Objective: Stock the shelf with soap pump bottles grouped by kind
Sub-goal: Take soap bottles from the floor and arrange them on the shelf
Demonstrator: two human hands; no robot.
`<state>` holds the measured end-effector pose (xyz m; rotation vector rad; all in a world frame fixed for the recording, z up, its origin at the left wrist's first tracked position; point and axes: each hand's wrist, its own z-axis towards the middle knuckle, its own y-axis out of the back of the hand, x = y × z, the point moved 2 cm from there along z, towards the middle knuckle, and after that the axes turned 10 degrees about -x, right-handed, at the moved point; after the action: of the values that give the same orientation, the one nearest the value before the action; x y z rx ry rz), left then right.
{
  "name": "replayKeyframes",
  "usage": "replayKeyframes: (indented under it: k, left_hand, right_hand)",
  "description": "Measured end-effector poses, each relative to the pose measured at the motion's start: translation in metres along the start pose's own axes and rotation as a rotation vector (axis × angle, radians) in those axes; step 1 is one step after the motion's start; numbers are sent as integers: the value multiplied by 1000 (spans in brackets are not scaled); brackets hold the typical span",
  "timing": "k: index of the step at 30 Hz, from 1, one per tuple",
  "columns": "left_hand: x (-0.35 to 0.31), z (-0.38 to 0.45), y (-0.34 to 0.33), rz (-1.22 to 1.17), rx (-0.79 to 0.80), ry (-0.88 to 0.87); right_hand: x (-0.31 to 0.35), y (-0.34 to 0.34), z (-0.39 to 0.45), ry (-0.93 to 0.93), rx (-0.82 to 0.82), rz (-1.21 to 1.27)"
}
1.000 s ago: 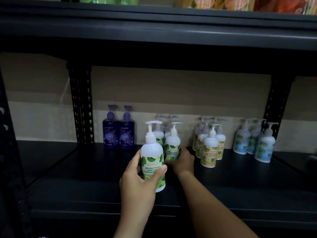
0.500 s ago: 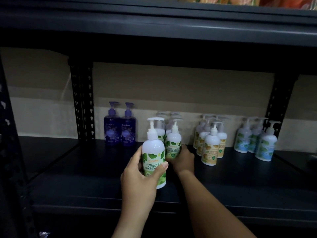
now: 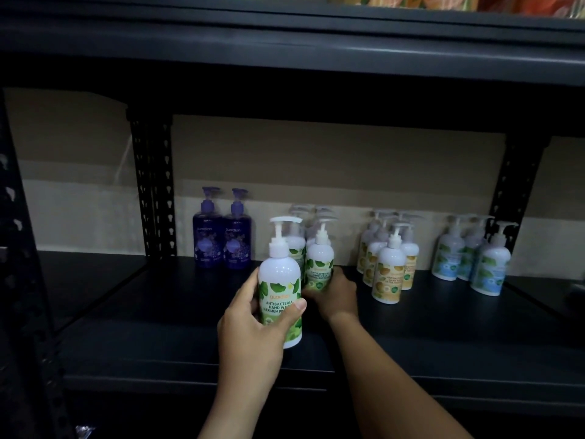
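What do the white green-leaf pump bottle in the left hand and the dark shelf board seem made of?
White green-leaf pump bottle: probably glossy opaque plastic, since its shoulder shows soft highlights; the printed label looks smooth. Dark shelf board: matte black surface, perhaps painted metal or laminate; the dim light leaves it open.

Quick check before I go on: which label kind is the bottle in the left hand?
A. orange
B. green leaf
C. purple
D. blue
B: the bottle in the left hand, the green-leaf bottle, carries the same green leaf label as the green group just behind it, where the right hand holds the front bottle; the purple bottles stand further left.
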<state>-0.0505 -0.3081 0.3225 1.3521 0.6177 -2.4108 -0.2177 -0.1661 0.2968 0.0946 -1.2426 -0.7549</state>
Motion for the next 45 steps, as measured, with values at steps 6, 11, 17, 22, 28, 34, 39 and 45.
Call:
replayKeyframes:
  k: [6, 11, 17, 22, 28, 34, 39, 45]
  left_hand:
    - [2, 2, 2, 11, -12, -3]
    - [3, 1, 4, 33, -7, -13]
    - [5, 1, 5, 44, -10, -16]
    - [10, -1, 2, 52, -26, -4]
    - [14, -5, -2, 75, -23, 18]
    - [23, -9, -3, 127, -17, 21]
    - [27, -9, -6, 178, -24, 25]
    - [38, 11, -19, 338, 31, 25]
  right_hand:
    - [1, 1, -2, -7, 30, -8]
    - [4, 4, -7, -13, 39, -42]
    - [5, 20, -40, 83, 189, -374]
    - [-1, 32, -68, 162, 372, -735]
    - [-4, 45, -83, 220, 424, -749]
    - [-1, 52, -91, 221, 432, -743]
    - [1, 54, -92, 219, 450, -759]
    - [2, 54, -93, 217, 458, -760]
